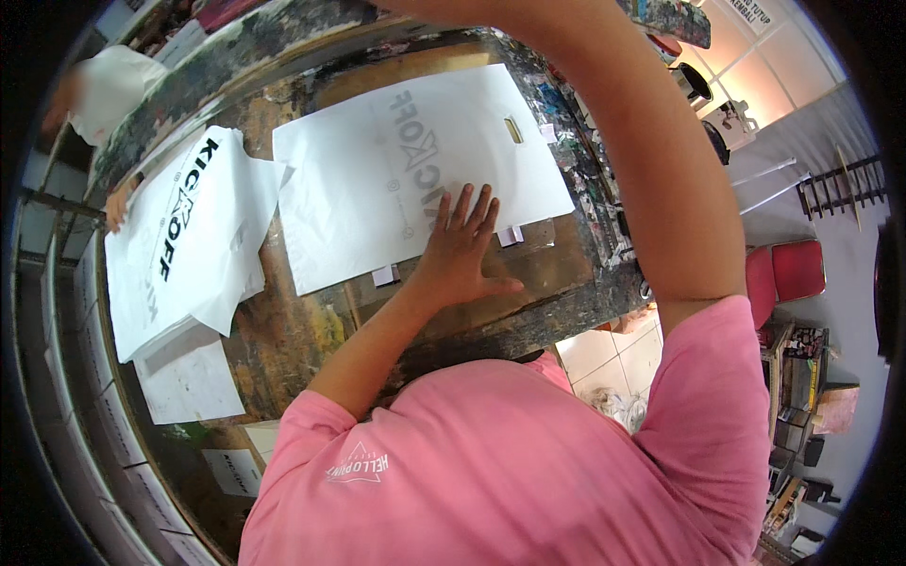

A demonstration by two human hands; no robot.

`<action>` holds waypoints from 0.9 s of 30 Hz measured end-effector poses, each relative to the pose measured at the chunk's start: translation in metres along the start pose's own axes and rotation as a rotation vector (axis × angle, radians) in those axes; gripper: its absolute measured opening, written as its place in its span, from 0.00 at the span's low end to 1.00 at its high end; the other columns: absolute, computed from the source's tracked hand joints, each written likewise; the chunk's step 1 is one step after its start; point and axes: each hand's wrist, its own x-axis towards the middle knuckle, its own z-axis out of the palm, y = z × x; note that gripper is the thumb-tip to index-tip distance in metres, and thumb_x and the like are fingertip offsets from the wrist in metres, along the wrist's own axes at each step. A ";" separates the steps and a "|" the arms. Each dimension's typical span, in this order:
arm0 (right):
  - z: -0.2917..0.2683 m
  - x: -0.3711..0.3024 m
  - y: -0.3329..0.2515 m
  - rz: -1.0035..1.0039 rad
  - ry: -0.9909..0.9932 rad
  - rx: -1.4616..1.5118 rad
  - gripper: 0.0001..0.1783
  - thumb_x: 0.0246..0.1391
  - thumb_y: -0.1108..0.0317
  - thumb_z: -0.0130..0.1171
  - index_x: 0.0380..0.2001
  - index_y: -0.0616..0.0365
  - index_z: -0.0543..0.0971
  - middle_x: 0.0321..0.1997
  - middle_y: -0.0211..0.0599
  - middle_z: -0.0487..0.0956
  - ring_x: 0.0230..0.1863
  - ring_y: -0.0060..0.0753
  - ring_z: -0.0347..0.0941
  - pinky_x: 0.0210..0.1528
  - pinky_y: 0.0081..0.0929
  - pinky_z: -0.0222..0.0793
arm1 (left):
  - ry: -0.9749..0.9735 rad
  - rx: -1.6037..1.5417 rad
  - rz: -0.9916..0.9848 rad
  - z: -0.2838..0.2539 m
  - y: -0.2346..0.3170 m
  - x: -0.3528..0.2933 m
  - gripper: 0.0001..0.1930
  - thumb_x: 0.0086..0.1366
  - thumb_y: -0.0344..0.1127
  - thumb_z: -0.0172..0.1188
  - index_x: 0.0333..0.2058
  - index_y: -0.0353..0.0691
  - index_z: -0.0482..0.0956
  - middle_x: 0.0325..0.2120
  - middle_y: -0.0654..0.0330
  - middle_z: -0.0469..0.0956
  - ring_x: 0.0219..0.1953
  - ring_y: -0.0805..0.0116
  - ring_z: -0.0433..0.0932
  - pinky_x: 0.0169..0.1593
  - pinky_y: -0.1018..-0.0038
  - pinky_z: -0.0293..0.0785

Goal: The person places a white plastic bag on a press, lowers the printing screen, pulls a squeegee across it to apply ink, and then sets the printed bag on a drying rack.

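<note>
A white plastic bag with a cut-out handle hole lies flat on the paint-stained work table. Grey lettering shows faintly through it. My left hand rests on the bag's near edge, palm down and fingers spread, with the thumb out over the board. My right arm reaches up across the right side and leaves at the top edge, so that hand is out of sight. To the left lies a pile of white bags with black printed lettering, its top sheets rumpled.
At the far left another person's hand touches the pile's edge. A loose white sheet pokes out below the pile. Small white tabs stick out along the flat bag's edge. A red chair and a shelf stand at right.
</note>
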 end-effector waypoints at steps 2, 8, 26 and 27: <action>0.020 -0.006 0.006 -0.047 0.115 -0.054 0.26 0.64 0.52 0.43 0.23 0.59 0.79 0.18 0.36 0.74 0.21 0.25 0.68 0.26 0.30 0.73 | -0.001 0.055 -0.013 0.018 0.000 0.003 0.63 0.53 0.83 0.50 0.69 0.28 0.57 0.73 0.45 0.51 0.76 0.45 0.45 0.76 0.44 0.35; -0.021 0.005 0.006 0.100 -0.256 0.138 0.27 0.64 0.52 0.43 0.22 0.61 0.79 0.21 0.39 0.78 0.25 0.29 0.75 0.29 0.33 0.78 | -0.033 0.032 -0.034 0.033 -0.001 -0.004 0.64 0.53 0.83 0.51 0.70 0.28 0.56 0.72 0.45 0.54 0.75 0.45 0.48 0.76 0.45 0.35; 0.189 -0.193 0.012 -0.081 -0.402 0.097 0.17 0.60 0.50 0.61 0.43 0.49 0.80 0.39 0.40 0.78 0.45 0.44 0.74 0.49 0.44 0.65 | 0.839 -1.932 -1.108 -0.102 0.011 -0.187 0.64 0.57 0.86 0.42 0.68 0.24 0.48 0.61 0.35 0.65 0.65 0.39 0.67 0.70 0.48 0.62; 0.209 -0.208 0.010 -0.055 -0.401 0.148 0.19 0.59 0.50 0.61 0.46 0.50 0.80 0.39 0.40 0.78 0.45 0.45 0.75 0.52 0.45 0.67 | 0.840 -1.925 -1.128 -0.089 0.006 -0.192 0.63 0.58 0.85 0.41 0.67 0.24 0.48 0.61 0.35 0.65 0.64 0.40 0.67 0.69 0.48 0.63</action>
